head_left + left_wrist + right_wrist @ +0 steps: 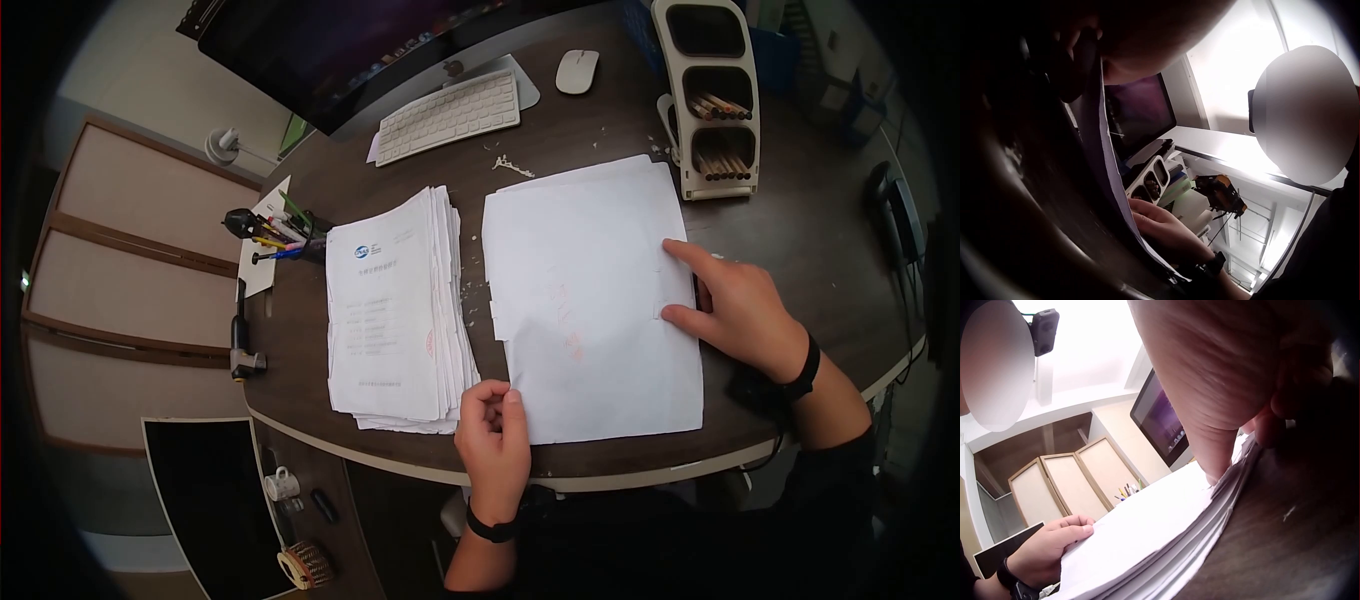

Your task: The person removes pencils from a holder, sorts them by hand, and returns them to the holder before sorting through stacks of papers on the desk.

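A stack of white paper with faint reddish marks showing through its top sheet lies on the dark desk; its layered edge shows in the right wrist view. At its lower left corner my left hand grips the paper, thumb on top and fingers curled. My right hand holds the right edge, with thumb and index fingertip on the top sheet and other fingers at the side. Left of this stack lies a thick pile of printed pages with a blue logo, touched by neither hand.
A keyboard, a mouse and a monitor stand at the back. A pen holder is beyond the printed pile's left side. At the back right stands a tiered holder with wooden sticks. Paper scraps lie behind the stack.
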Demonstrator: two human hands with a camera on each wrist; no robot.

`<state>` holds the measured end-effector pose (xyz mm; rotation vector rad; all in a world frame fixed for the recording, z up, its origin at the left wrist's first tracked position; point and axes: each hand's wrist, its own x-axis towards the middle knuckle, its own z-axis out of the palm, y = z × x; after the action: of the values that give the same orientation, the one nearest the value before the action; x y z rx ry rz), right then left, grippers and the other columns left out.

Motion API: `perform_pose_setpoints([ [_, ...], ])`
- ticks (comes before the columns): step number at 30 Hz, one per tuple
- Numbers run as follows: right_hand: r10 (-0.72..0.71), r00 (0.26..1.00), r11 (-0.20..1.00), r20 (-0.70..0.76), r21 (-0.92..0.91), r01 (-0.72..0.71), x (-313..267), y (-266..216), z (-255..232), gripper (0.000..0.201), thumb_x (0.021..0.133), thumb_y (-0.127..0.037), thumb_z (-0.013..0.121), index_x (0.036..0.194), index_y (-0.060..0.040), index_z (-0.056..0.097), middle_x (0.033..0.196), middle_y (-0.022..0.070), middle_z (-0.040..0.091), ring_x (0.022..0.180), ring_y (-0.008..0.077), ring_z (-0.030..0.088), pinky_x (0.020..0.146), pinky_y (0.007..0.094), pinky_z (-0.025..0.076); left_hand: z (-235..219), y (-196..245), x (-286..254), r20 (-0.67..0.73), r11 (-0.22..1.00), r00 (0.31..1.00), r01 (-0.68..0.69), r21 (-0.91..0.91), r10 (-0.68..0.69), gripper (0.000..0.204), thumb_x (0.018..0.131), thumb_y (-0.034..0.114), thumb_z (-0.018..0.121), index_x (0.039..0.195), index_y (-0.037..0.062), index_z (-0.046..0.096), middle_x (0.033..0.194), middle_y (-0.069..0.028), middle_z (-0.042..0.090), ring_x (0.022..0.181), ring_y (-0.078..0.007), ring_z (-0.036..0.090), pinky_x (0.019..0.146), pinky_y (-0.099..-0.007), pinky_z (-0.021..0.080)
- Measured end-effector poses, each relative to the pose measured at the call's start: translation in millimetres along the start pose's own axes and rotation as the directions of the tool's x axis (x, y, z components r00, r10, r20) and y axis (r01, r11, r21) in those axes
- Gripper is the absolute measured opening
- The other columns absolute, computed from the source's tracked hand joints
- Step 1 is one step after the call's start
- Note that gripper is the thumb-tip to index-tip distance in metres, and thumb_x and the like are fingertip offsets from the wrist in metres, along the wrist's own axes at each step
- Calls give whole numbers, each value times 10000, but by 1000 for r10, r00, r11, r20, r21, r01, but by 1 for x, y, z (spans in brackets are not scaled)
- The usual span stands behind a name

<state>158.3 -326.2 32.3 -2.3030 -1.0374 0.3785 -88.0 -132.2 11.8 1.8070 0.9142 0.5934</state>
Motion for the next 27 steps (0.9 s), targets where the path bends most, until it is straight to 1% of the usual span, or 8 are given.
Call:
perform_pose_setpoints([
  [3, 10, 1000, 1000, 16, -10, -10, 0, -2, -1, 656, 865, -326, 784, 1430, -86, 552, 772, 111, 687, 722, 302, 696, 675, 408, 536, -1, 2, -1, 9, 990, 999, 36, -136, -36, 237, 991, 42, 671, 1198, -46, 596, 1023, -62, 624, 836, -73, 584, 730, -229, 499],
  [7, 22, 999, 1000, 32, -12, -22, 0, -3, -3, 661, 858, -320, 787, 1426, -70, 556, 784, 117, 695, 732, 305, 703, 676, 412, 539, 2, 2, 5, 15, 978, 999, 52, -202, -50, 271, 986, -1, 639, 1249, -20, 575, 1093, -37, 554, 857, -44, 536, 748, -204, 464],
  [10, 0, 1000, 1000, 12, -8, 0, 0, 0, 0, 668, 854, -318, 790, 1423, -58, 557, 792, 122, 697, 731, 307, 702, 675, 414, 539, -5, -4, 4, 19, 994, 999, -35, -101, 38, 342, 971, 33, 688, 1294, -33, 602, 1133, -97, 605, 907, -88, 574, 823, -253, 513],
  [12, -19, 1000, 1000, -5, -4, 19, 0, 1, 1, 671, 851, -318, 791, 1421, -52, 557, 797, 125, 698, 729, 309, 702, 676, 415, 539, -14, -6, 5, -1, 987, 996, -88, 133, 89, 401, 948, 22, 705, 1337, -13, 611, 1092, -75, 615, 897, -99, 577, 813, -256, 510],
  [19, 19, 1000, 1000, 21, 1, -19, -1, -3, 0, 662, 851, -302, 786, 1423, -60, 558, 800, 130, 694, 736, 312, 697, 683, 414, 538, -33, 4, 8, -53, 990, 998, 38, 136, -31, 291, 926, 29, 733, 1210, -18, 691, 984, -46, 640, 911, -131, 596, 789, -267, 502],
  [21, 15, 1000, 1000, 19, 2, -15, -1, -3, -2, 659, 852, -301, 784, 1425, -64, 558, 800, 129, 693, 739, 311, 697, 685, 412, 538, -37, -1, 11, -69, 974, 986, -140, 178, 154, 222, 917, 30, 749, 1129, -24, 704, 965, -48, 642, 904, -135, 602, 799, -273, 503],
  [25, 12, 1000, 1000, 8, 8, -12, -2, -2, 0, 659, 856, -305, 784, 1430, -73, 556, 796, 126, 690, 739, 304, 694, 687, 412, 538, -47, 1, 10, -77, 925, 944, -296, 240, 322, 183, 940, 33, 739, 1099, -39, 686, 981, -50, 651, 924, -133, 610, 834, -274, 507],
  [27, 9, 1000, 1000, 3, 15, -9, -2, -2, 1, 660, 857, -305, 785, 1431, -74, 556, 794, 125, 689, 739, 302, 694, 687, 412, 538, -52, 4, 10, -219, 987, 966, -151, -46, 137, 165, 966, 43, 724, 1093, -48, 670, 1004, -54, 660, 954, -133, 614, 866, -275, 509],
])
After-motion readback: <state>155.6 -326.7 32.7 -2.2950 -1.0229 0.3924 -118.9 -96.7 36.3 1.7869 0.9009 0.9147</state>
